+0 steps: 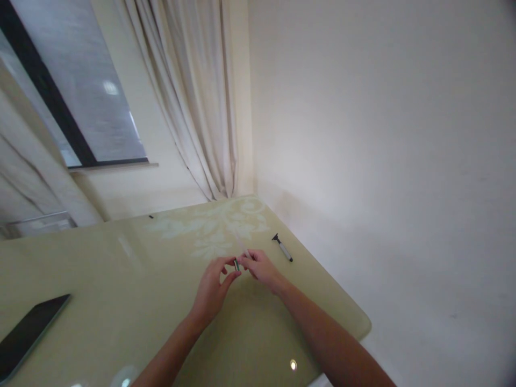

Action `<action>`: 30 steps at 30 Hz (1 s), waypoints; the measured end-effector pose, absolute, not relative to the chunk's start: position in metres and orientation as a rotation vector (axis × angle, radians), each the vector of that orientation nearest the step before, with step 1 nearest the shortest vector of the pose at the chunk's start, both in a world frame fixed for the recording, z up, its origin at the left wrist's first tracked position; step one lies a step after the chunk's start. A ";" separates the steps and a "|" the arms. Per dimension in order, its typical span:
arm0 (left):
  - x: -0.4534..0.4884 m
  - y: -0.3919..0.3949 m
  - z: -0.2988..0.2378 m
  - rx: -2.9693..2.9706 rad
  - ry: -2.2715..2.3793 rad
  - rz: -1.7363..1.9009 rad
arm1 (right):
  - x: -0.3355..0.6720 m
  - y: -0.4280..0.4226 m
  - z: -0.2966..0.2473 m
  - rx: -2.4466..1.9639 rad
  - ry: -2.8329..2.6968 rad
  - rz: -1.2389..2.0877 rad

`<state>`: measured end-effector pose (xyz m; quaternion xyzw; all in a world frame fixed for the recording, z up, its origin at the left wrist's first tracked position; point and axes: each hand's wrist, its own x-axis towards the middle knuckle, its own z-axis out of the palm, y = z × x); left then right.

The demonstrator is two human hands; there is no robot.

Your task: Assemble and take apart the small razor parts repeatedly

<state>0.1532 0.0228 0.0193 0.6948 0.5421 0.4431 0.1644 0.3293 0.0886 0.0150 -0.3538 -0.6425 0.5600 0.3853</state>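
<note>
My left hand (214,284) pinches a small, narrow dark piece with a green strip (236,265) between thumb and fingertips. It resembles a razor cartridge, but it is too small to be sure. Close against it, my right hand (260,267) is closed around a thin pale stick (243,245) that points up and away to the left. The right fingertips meet the small piece or lie just beside it; which, I cannot tell. Beyond my right hand a razor (284,250) with a grey handle and black head lies on the table.
Both hands are above a glossy pale green table (133,301) with a white leaf pattern. A dark flat tablet-like slab (30,336) lies at the left. Near the back edge is a tiny dark object (151,216). A wall (382,161) runs along the right; curtains (197,97) hang behind.
</note>
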 end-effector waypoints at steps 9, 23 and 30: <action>0.139 -0.021 0.001 1.951 1.660 1.481 | 0.303 0.052 0.015 -0.794 -1.607 1.641; 0.147 -0.022 0.017 1.632 1.303 1.446 | 0.321 0.051 0.024 -0.636 -1.401 1.978; 0.147 -0.025 0.016 1.690 1.121 1.373 | 0.323 0.048 0.024 -0.630 -1.497 1.991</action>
